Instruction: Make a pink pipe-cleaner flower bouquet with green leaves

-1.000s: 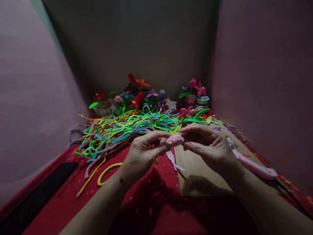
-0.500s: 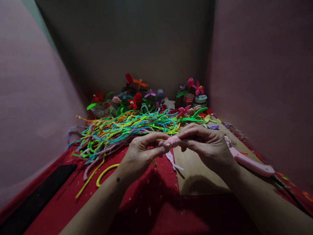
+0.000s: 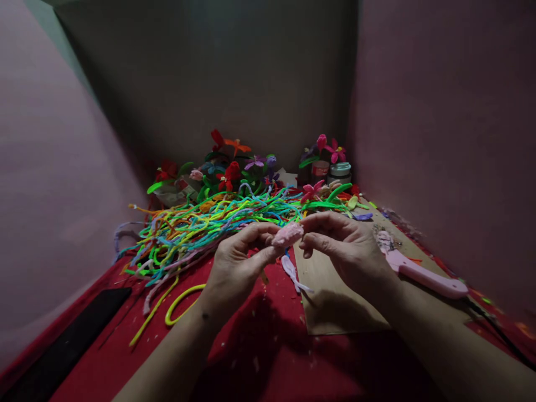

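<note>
Between my two hands is a pink fuzzy pipe-cleaner piece, small and rounded. The fingers and thumb of my left hand pinch its left end. At its right end are the closed fingertips of my right hand, with the index fingertip against its edge; the thumb lies just below. Under the hands, a pale lilac looped pipe-cleaner piece rests partly on the red cloth, beside a tan board.
A heap of colourful pipe cleaners spreads behind my hands. Fuzzy flowers and a lidded jar stand at the back. A pink corded tool lies at right, a black flat bar at left.
The pink piece has turned and shows more of its face. My right thumb has slid off its front toward the right edge. The view has shifted slightly.
</note>
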The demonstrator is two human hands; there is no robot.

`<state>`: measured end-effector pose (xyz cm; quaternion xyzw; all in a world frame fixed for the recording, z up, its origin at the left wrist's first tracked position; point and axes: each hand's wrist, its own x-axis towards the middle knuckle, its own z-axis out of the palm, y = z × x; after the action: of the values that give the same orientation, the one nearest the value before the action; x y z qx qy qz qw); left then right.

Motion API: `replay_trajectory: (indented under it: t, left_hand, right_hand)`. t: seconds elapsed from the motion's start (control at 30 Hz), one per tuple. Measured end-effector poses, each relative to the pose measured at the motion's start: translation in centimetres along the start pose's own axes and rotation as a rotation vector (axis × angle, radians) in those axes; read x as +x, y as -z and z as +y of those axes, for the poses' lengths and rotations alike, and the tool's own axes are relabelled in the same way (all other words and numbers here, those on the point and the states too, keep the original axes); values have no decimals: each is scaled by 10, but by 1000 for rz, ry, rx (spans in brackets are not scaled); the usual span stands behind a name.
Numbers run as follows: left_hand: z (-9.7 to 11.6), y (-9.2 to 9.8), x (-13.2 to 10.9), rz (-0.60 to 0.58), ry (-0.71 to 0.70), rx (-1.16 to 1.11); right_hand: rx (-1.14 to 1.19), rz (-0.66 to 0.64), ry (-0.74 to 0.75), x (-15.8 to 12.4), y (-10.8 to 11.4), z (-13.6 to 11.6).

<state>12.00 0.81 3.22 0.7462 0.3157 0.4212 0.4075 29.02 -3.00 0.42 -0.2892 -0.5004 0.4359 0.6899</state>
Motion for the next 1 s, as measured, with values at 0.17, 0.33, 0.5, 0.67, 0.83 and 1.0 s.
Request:
replay_trajectory:
  t: [0.17,0.33,0.5,0.67,0.83,1.0]
  left_hand:
    - [-10,-16,-8,195,-277,297]
    - [-15,-20,-12,172,-416,496]
    - [-4,-16,-12,104,-288,331]
    - [7,-13,-12,212,-109,14]
    - [20,-10,-8,190,-61,-212]
    - [25,-4,-4,166,-58,-285]
  right_hand:
    - [72,-95,-84,-2,-10,4]
    - [-17,-53,-79,-6,-16,2]
    - [-53,-30,-115,-7,-11,0]
    - [-57,-39,-108,-7,-12,0]
    - [-27,-78,-82,-3,-21,-1]
    - [46,-157,-102,2,-29,1]
